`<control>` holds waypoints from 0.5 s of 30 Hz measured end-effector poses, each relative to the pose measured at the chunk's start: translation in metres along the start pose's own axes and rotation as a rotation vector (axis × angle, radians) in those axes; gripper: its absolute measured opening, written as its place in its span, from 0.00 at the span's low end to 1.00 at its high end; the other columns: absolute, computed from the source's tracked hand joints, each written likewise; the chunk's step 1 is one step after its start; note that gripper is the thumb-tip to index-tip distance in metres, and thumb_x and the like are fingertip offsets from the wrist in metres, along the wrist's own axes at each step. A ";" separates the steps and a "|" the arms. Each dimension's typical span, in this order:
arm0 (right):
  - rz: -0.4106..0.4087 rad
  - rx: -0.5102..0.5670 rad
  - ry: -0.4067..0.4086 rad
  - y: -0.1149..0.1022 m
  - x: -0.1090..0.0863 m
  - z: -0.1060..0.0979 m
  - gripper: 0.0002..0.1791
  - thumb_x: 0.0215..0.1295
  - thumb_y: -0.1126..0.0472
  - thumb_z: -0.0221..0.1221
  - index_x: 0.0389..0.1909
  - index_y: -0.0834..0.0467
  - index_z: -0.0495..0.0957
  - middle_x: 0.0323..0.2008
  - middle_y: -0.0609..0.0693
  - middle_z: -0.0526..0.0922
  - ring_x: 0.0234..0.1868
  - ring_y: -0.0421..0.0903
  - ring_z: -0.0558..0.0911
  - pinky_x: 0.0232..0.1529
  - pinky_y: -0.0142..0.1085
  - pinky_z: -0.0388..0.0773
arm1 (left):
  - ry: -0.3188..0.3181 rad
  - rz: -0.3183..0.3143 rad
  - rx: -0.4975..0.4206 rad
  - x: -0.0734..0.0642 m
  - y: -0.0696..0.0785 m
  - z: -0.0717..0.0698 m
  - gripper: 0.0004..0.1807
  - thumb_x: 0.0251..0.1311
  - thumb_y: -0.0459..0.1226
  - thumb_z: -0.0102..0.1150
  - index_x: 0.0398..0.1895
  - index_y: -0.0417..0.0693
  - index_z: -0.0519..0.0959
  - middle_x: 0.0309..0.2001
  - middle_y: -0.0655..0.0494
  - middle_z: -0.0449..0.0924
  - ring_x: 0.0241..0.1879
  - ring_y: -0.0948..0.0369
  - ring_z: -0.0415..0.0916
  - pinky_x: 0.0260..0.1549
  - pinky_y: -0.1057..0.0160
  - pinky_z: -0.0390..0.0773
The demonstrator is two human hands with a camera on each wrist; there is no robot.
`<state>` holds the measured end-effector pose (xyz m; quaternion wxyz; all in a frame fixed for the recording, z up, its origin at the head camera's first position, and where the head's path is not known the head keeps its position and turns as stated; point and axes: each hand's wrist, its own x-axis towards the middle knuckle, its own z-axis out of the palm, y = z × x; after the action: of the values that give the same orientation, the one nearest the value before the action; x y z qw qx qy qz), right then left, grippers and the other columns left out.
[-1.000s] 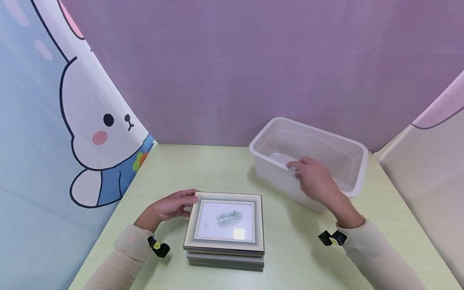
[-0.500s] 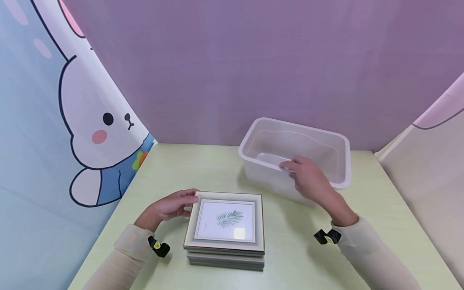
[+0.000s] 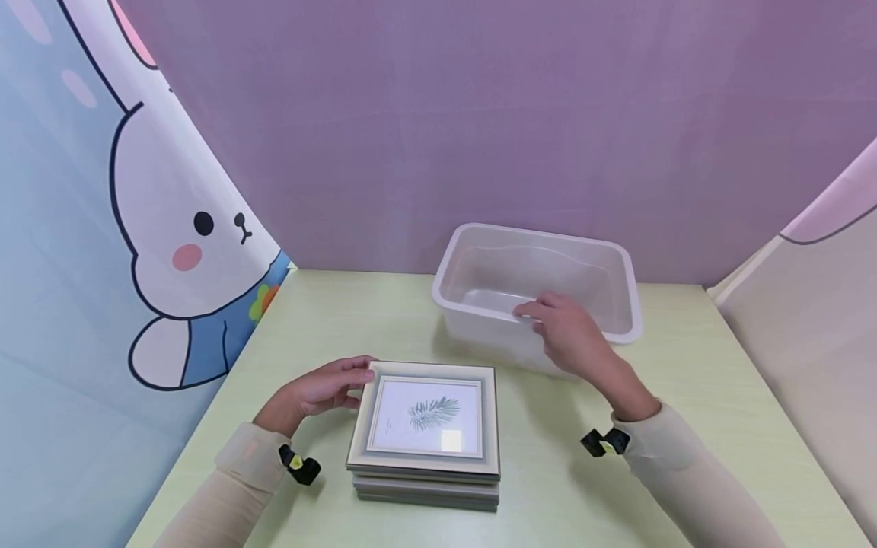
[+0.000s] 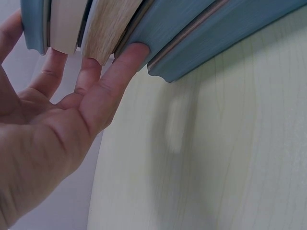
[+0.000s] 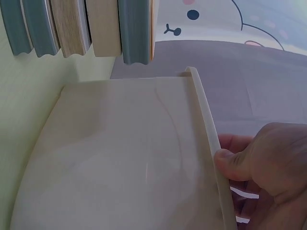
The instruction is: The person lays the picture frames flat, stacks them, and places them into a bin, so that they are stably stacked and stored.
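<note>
A stack of picture frames lies near the front middle in the head view; the top one shows a green leaf print. At its left side is my left hand, fingertips resting against the frames' edges. In the left wrist view, spread fingers touch the edges of several stacked frames, blue and wood-coloured. Behind the stack, to the right, is a white plastic bin with nothing visible inside. My right hand grips its near rim, thumb outside and fingers over the inside, as the right wrist view shows.
The pale green table extends around the stack and bin. A purple cloth wall rises behind the bin. A rabbit-print curtain hangs at the left, and a pale curtain borders the right.
The bin has slid left across the table, turning slightly, with my right hand holding its rim throughout. My left hand and the stack of frames have stayed in place.
</note>
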<state>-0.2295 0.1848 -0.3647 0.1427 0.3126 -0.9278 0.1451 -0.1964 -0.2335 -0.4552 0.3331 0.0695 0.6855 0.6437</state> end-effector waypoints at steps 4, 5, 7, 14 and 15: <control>-0.007 0.002 -0.010 -0.004 0.005 0.002 0.20 0.61 0.76 0.62 0.51 0.56 0.84 0.41 0.55 0.84 0.46 0.56 0.81 0.52 0.51 0.79 | 0.001 -0.001 0.000 0.000 -0.001 -0.001 0.19 0.76 0.44 0.52 0.63 0.44 0.70 0.54 0.58 0.81 0.52 0.59 0.79 0.49 0.54 0.84; -0.009 0.003 -0.010 -0.005 0.006 0.003 0.20 0.61 0.76 0.62 0.51 0.55 0.84 0.42 0.55 0.84 0.46 0.56 0.81 0.52 0.52 0.79 | 0.001 -0.001 -0.001 0.000 -0.001 -0.001 0.19 0.76 0.44 0.52 0.63 0.44 0.70 0.54 0.58 0.81 0.52 0.59 0.79 0.49 0.54 0.84; -0.015 0.006 -0.011 -0.007 0.008 0.004 0.20 0.61 0.76 0.62 0.51 0.55 0.84 0.42 0.55 0.84 0.47 0.56 0.81 0.53 0.52 0.79 | 0.001 -0.002 -0.003 0.000 -0.001 -0.001 0.19 0.76 0.44 0.52 0.63 0.45 0.70 0.54 0.58 0.81 0.52 0.59 0.79 0.49 0.54 0.84; -0.054 0.008 0.005 -0.012 0.014 0.009 0.21 0.59 0.77 0.63 0.50 0.55 0.84 0.41 0.55 0.85 0.47 0.56 0.82 0.54 0.51 0.79 | 0.002 -0.003 -0.012 0.001 -0.001 -0.001 0.20 0.76 0.44 0.52 0.64 0.45 0.70 0.53 0.60 0.82 0.52 0.60 0.79 0.49 0.55 0.83; -0.060 0.008 0.009 -0.013 0.015 0.009 0.21 0.58 0.77 0.62 0.50 0.54 0.84 0.41 0.55 0.85 0.46 0.56 0.82 0.54 0.51 0.79 | 0.003 -0.004 -0.013 0.000 -0.001 -0.001 0.20 0.76 0.44 0.52 0.64 0.45 0.70 0.53 0.60 0.82 0.52 0.60 0.79 0.49 0.55 0.83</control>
<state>-0.2348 0.1637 -0.3658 0.1497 0.3401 -0.9168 0.1460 -0.1969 -0.2340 -0.4562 0.3340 0.0650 0.6820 0.6474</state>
